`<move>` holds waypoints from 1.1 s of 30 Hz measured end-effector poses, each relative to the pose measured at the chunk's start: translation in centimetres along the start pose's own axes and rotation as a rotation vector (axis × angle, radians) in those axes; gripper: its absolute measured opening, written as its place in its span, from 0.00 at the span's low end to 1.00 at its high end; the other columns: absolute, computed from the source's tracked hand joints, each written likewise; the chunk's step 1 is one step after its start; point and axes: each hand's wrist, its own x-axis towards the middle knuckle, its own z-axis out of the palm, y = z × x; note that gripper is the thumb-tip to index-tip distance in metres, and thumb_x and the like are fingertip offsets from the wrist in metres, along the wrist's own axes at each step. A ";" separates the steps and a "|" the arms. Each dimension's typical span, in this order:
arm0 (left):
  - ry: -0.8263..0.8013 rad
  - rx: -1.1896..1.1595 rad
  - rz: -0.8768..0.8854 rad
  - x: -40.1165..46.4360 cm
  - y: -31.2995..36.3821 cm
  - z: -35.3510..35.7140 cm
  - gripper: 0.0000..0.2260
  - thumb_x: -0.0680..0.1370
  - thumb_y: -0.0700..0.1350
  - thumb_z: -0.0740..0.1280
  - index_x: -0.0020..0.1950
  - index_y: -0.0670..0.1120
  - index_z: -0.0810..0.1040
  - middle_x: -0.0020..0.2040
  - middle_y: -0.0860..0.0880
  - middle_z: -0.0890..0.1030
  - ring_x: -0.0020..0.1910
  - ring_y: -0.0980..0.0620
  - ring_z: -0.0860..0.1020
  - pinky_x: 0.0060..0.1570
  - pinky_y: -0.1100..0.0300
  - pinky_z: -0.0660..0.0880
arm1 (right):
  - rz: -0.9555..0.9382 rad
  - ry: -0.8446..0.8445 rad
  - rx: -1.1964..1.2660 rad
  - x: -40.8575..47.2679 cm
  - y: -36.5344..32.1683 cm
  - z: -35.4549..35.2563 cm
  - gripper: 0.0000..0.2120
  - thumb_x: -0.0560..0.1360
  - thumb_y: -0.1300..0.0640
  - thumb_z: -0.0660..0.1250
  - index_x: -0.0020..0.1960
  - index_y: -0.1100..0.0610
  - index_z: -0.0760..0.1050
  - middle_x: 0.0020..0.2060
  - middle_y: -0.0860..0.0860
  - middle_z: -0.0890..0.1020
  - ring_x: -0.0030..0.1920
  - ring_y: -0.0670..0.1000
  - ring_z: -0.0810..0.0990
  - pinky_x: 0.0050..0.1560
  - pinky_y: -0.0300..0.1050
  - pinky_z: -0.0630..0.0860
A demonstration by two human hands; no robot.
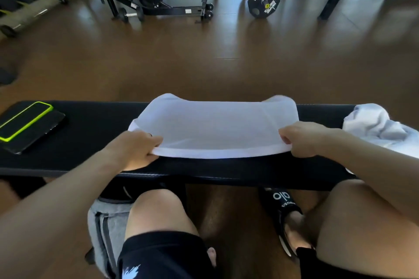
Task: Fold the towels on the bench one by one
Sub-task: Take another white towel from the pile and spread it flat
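While the white towel [214,127] lies spread at the middle of the frame across the black padded surface [95,124], both hands grasp its near edge: the left hand [133,149] pinches the near left corner and the right hand [301,140] pinches the near right corner, fingers curled round the cloth. That edge looks doubled, so the towel is probably already folded once, though the layers are hard to count. It reads as light, thin and limp; the far corners bulge and it sags between the hands, so it will drape rather than hold a shape. Corners and hemmed edges are the sensible holds, kept taut to stop wrinkling. It should not slip much on the padding. At the right edge of the frame a crumpled towel [374,124] waits unfolded. At the left lies a phone in a green case [25,122] on a dark tablet [43,131].
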 end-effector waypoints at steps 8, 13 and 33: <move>-0.158 -0.328 -0.111 -2.0 -0.2 0.2 0.17 0.75 0.65 0.65 0.44 0.53 0.69 0.42 0.54 0.77 0.40 0.52 0.75 0.42 0.55 0.74 | 0.038 -0.341 -0.211 -1.2 -1.9 -1.0 0.28 0.71 0.59 0.75 0.67 0.55 0.67 0.55 0.52 0.75 0.53 0.52 0.74 0.47 0.43 0.70; -0.194 -0.792 -0.294 -1.7 -0.7 -1.1 0.21 0.73 0.74 0.62 0.49 0.57 0.76 0.47 0.50 0.79 0.40 0.47 0.82 0.50 0.51 0.80 | 0.066 -0.502 -0.281 0.0 -4.1 -2.7 0.09 0.73 0.53 0.74 0.46 0.53 0.74 0.45 0.49 0.81 0.48 0.49 0.79 0.56 0.43 0.77; 0.251 -1.052 -0.700 7.4 -2.6 1.1 0.13 0.76 0.52 0.69 0.55 0.46 0.74 0.49 0.49 0.80 0.46 0.48 0.78 0.45 0.50 0.77 | -0.359 0.291 0.223 9.1 -18.8 -2.1 0.29 0.83 0.39 0.48 0.81 0.45 0.48 0.80 0.56 0.50 0.79 0.58 0.49 0.76 0.57 0.52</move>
